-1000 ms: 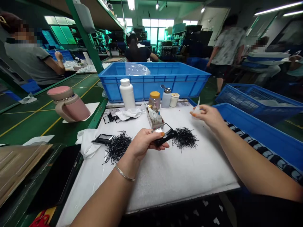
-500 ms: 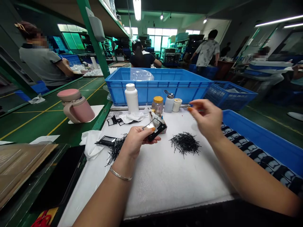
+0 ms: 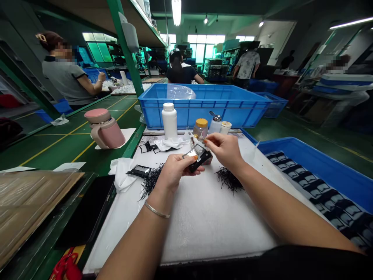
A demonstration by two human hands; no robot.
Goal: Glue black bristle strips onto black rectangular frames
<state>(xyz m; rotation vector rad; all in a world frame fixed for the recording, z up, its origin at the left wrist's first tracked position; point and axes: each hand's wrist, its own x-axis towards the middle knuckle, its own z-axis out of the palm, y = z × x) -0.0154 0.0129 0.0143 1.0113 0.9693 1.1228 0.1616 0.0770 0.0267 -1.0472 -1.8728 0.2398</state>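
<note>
My left hand (image 3: 175, 171) is closed on a small black plastic frame piece (image 3: 201, 159) with a pale window, held tilted above the white work surface (image 3: 210, 221). Beside its upper edge, the fingers of my right hand (image 3: 226, 149) are pinched together; whatever is in them is too small to make out. A heap of thin black strips (image 3: 229, 179) lies below my right hand, partly covered by it. Behind my left wrist sits a second heap of black strips (image 3: 150, 181). Another black frame piece (image 3: 141, 171) rests on a white cloth (image 3: 120, 177) to the left.
A white bottle (image 3: 169, 122), a yellow-lidded jar (image 3: 201, 127) and a pump bottle (image 3: 215, 123) stand before a large blue crate (image 3: 204, 111). At right, a blue bin (image 3: 291, 146) holds rows of black pieces. A pink mug (image 3: 106, 132) stands left. Several people are farther back.
My right hand has moved left and down from beside the bottles to the frame piece in my left hand. The camera view has turned slightly; my left hand keeps its hold.
</note>
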